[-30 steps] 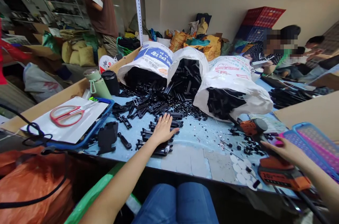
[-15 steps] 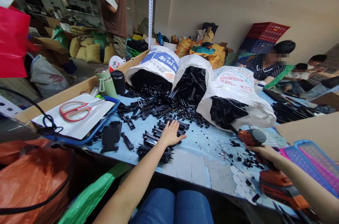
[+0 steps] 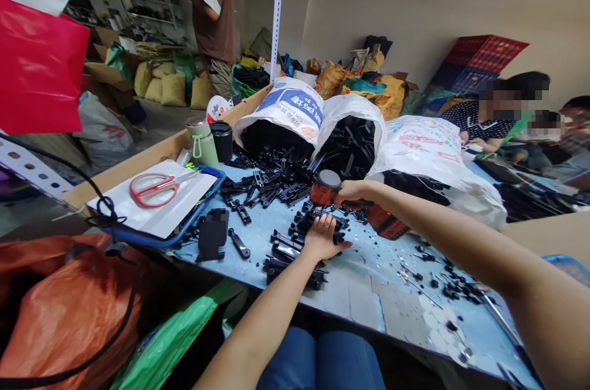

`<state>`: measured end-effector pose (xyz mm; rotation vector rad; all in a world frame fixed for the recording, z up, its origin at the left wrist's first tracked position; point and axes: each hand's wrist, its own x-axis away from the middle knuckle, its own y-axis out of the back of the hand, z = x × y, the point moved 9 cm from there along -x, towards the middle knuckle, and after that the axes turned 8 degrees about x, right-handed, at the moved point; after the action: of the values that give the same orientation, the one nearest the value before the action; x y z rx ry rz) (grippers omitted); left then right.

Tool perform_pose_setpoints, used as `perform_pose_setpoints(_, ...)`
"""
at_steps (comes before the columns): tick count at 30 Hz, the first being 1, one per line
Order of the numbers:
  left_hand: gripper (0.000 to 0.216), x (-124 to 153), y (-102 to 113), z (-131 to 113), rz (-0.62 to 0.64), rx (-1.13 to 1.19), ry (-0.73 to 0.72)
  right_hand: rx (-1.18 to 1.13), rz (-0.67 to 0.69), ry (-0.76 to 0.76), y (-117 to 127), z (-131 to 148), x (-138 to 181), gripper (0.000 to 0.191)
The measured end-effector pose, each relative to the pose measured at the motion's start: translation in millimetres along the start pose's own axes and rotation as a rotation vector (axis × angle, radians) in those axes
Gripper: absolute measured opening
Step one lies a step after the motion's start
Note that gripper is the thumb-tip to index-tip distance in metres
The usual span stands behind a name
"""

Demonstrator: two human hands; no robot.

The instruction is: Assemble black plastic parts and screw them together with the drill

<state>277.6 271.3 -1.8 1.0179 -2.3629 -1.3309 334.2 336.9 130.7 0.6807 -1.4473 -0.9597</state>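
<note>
Black parts (image 3: 286,247) lined up on the table (image 3: 354,282), left grip (image 3: 322,239) splayed flat over them, right grip (image 3: 354,191) wrapped round the drill (image 3: 325,189), loose pieces (image 3: 271,188) heaped beyond, finished count unclear.

Orange-and-blk pwr drill (image 3: 324,192), gripped by handle, over far end of row of blk plastic pcs (image 3: 286,247); rounded grey end cap in view, battery end angled R, bit hidden. Pcs long, narrow, side by side on blue tabletop (image 3: 259,231), some part-hidden.
</note>
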Motion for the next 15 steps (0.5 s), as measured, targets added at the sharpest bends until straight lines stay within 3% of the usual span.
perform_pose_setpoints(6, 0.098, -2, -9, 2, 0.072, 0.028, 0.002, 0.111, 0.135, 0.018, -6, 26, -30, 0.015)
perform_pose_setpoints(15, 0.102, -2, -2, 0, 0.107, 0.036, 0.007, 0.165, 0.185, 0.089, -19, 46, -19, 0.015)
